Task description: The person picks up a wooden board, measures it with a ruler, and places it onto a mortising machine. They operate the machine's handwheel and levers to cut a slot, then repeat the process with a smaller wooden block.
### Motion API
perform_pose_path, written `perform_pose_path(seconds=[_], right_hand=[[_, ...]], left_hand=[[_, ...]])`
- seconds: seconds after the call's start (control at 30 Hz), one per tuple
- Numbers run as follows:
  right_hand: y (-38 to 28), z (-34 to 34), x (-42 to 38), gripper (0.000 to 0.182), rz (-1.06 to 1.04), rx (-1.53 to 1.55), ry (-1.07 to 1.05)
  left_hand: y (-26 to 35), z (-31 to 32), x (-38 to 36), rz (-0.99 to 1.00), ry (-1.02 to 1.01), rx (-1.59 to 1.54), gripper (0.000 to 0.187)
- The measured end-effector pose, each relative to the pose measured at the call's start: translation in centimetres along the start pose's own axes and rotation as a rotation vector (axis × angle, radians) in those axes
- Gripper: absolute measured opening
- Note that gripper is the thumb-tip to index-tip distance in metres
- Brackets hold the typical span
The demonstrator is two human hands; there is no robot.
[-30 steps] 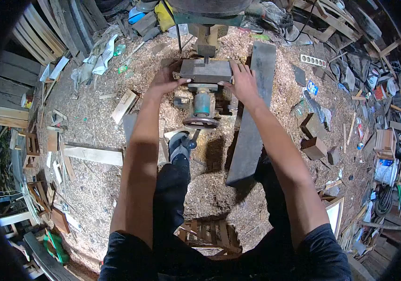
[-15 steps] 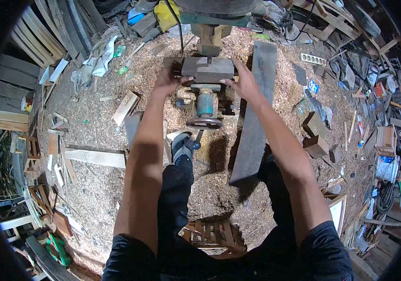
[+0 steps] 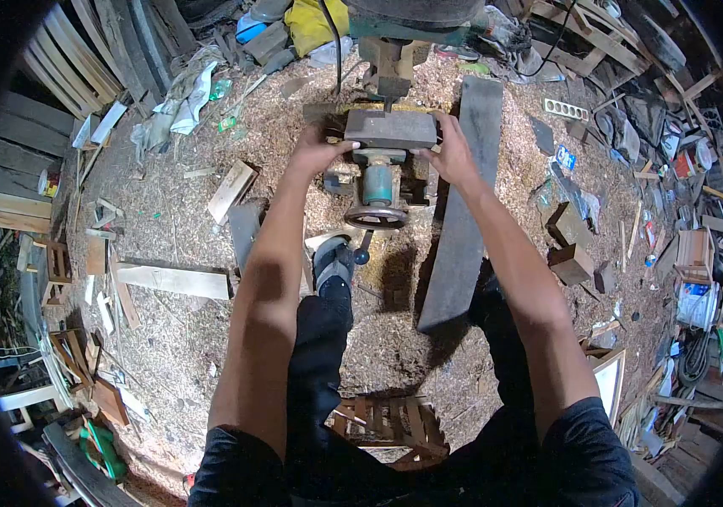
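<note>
A rectangular wooden block [image 3: 391, 130] lies crosswise on the support of a drilling machine [image 3: 378, 182] with a teal column. My left hand [image 3: 318, 155] grips the block's left end, thumb along its near side and fingers partly hidden. Round the right end is my right hand [image 3: 453, 154], its fingers on the end and thumb at the near lower edge. Just over the block's far edge, the tip of the machine's tool [image 3: 388, 105] points down. Below the support sits a round handwheel [image 3: 377, 218].
A long dark plank [image 3: 460, 220] slants beside the machine on the right. Wood chips cover the floor [image 3: 176, 220]. Dark blocks [image 3: 571, 264] lie farther right, a pale board [image 3: 176, 281] at left. A slatted wooden piece [image 3: 391, 422] is between my legs.
The view has shifted slightly, so the machine appears farther right. The tool tip overlapped the block's top before; now it shows at the far edge. Both hands keep their grip.
</note>
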State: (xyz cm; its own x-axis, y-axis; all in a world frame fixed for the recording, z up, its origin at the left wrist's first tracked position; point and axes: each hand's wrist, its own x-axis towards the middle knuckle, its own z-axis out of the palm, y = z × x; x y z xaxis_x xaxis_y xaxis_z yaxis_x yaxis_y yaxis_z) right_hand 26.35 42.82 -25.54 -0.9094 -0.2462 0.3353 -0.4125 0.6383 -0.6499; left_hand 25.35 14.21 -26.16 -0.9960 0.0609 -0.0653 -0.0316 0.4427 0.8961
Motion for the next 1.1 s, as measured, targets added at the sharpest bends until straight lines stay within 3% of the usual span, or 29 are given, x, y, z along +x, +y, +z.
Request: perform_pose_path(seconds=[0.07, 0.17, 0.27, 0.47, 0.57, 0.67, 0.77, 0.9, 0.97, 1.03, 1.07, 1.1], right_hand=[[0.0, 0.1, 0.0, 0.068, 0.013, -0.017, -0.006], [0.0, 0.7, -0.1, 0.070, 0.002, -0.018, 0.021], [-0.2, 1.3, 0.3, 0.073, -0.014, 0.039, 0.024], [0.6, 1.4, 0.7, 0.077, 0.030, 0.095, -0.045], [0.8, 2.2, 0.1, 0.078, -0.031, 0.005, 0.038], [-0.4, 2.4, -0.7, 0.080, 0.030, 0.036, 0.060], [-1.1, 2.1, -0.7, 0.075, 0.076, 0.102, 0.062], [-0.9, 3.1, -3.0, 0.071, 0.206, 0.037, 0.144], [-1.7, 4.2, -5.5, 0.069, 0.246, -0.030, 0.242], [-2.8, 5.1, -8.4, 0.050, 0.194, 0.166, 0.274], [-4.3, 4.7, -9.0, 0.047, 0.333, 0.302, 0.163], [-5.8, 4.4, -9.8, 0.045, 0.473, 0.436, 0.043]], left_hand=[[1.2, -0.4, -0.5, 0.046, -0.046, 0.020, 0.063], [2.2, -0.7, -0.6, -0.059, -0.021, 0.007, 0.065], [0.5, -0.9, -0.2, 0.121, 0.038, -0.080, 0.067], [-0.7, -0.4, 0.1, 0.141, 0.111, 0.017, 0.069], [-1.4, -0.2, 0.0, 0.173, 0.087, 0.012, 0.073], [-2.1, 1.0, -1.0, 0.163, 0.313, 0.201, 0.064], [-0.2, 0.9, -1.7, 0.203, 0.283, 0.211, 0.063], [2.8, 1.1, -4.5, 0.053, 0.242, 0.224, 0.060], [1.4, 1.8, -5.3, 0.010, 0.214, 0.258, 0.062], [-1.8, 3.4, -6.3, 0.081, 0.215, 0.223, 0.063], [-2.8, 4.0, -7.1, 0.173, 0.232, 0.167, 0.063], [-0.1, 3.9, -9.4, 0.047, 0.193, 0.042, 0.059]])
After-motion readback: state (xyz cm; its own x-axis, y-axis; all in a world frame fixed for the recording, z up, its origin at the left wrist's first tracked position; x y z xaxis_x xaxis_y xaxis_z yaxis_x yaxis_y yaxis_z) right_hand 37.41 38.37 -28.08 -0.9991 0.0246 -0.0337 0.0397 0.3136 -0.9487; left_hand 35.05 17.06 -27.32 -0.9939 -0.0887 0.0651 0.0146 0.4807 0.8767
